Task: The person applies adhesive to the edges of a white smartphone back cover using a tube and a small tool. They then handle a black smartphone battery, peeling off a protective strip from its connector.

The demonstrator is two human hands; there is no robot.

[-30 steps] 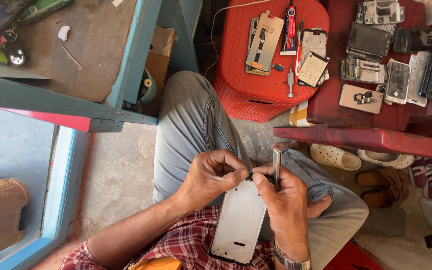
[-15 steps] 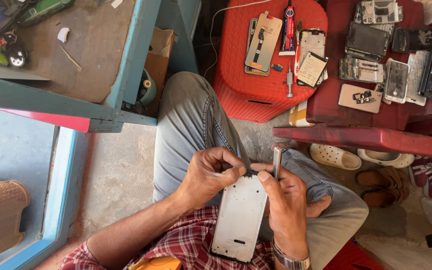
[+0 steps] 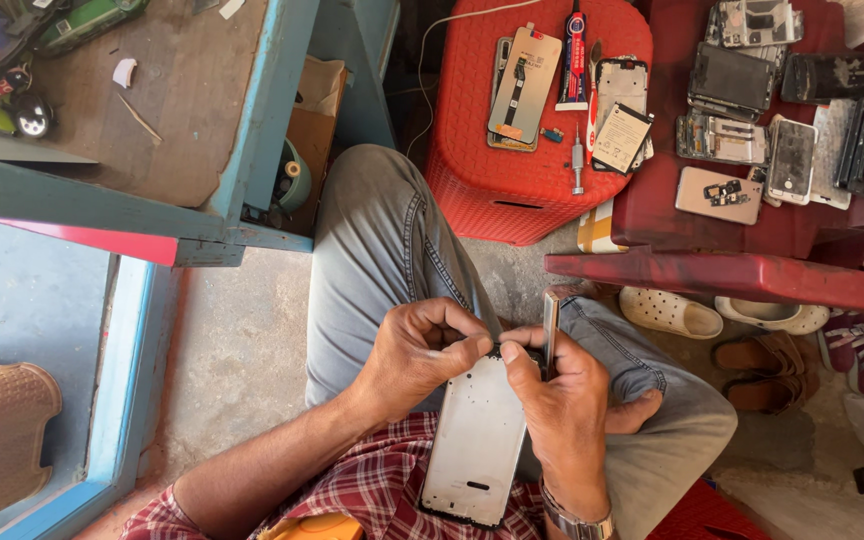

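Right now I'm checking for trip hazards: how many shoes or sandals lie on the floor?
4: a cream clog, a second cream clog, a brown sandal and another brown sandal below it. More may hide under the red bench.

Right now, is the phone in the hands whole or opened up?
Opened up: the phone frame shows a bare grey inner plate, both thumbs at its top edge.

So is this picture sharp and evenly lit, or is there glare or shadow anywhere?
Head view: sharp on the left hand, right hand and pale phone frame; soft daylight, no hard glare; bright washout on the floor at lower right; deep shadow under the blue workbench; straight edges bow slightly toward the corners.
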